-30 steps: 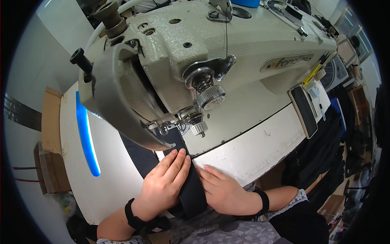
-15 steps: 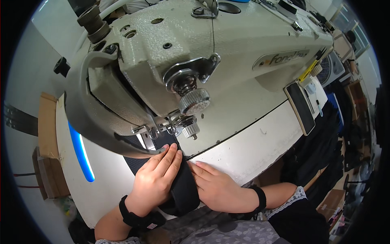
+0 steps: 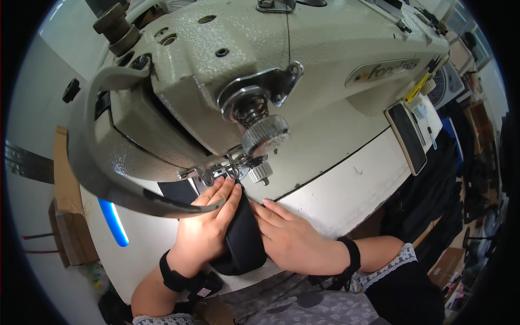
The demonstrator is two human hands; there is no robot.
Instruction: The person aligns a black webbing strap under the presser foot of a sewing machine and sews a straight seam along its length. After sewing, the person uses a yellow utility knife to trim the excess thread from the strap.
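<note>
A piece of black fabric (image 3: pixel 241 246) runs from the white table's near edge up under the head of a sewing machine (image 3: pixel 314 103). Flat on its left part lies my left hand (image 3: pixel 208 230), fingers stretched toward the needle area, tips close to the metal parts there. The curved grey lever (image 3: pixel 103 162) passes just above these fingers. My right hand (image 3: pixel 295 241) rests along the fabric's right edge, fingers extended and touching it, its palm over the table. The needle and the fabric beneath it are largely hidden by the lever and machine head.
On the white table (image 3: pixel 336 200) a phone (image 3: pixel 407 138) lies at the right, beside a yellow tool (image 3: pixel 417 89). A blue-white light strip (image 3: pixel 114 222) shows at the left. Cardboard boxes (image 3: pixel 73 233) stand beyond the left edge; dark cloth (image 3: pixel 414 200) hangs at the right.
The fabric and my left hand have slid forward toward the needle, and the fabric's near end lies farther from me. My right hand stays beside it. The view has shifted slightly.
</note>
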